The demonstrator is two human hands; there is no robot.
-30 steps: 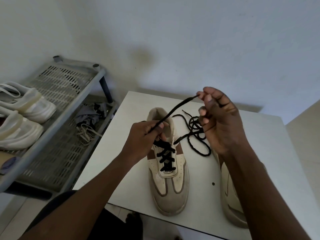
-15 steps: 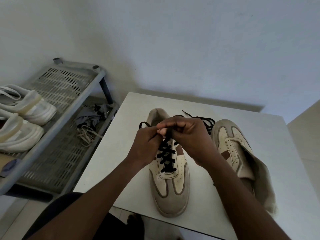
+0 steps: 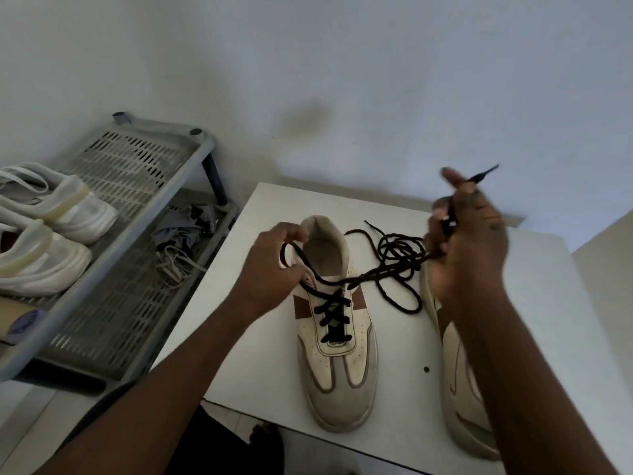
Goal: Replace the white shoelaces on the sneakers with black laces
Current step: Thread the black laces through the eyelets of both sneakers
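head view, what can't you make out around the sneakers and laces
- Second sneaker: head view, the right forearm covers its middle; laced or not, cannot tell.
- Right hand: head view, motion-blurred; exact grip on the black lace unclear.
- Pale shoes on the rack: head view, cut off by the left edge.

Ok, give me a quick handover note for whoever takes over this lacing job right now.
Left hand holds a loop of the black lace beside the collar of the centre sneaker.
Right hand grips the lace's other end, raised to the right.
Done: lower eyelets crossed in black.
Left: top eyelets and tying; then the second sneaker, mostly hidden behind the right arm, lacing not visible.
A spare black lace lies coiled on the table between the sneakers.
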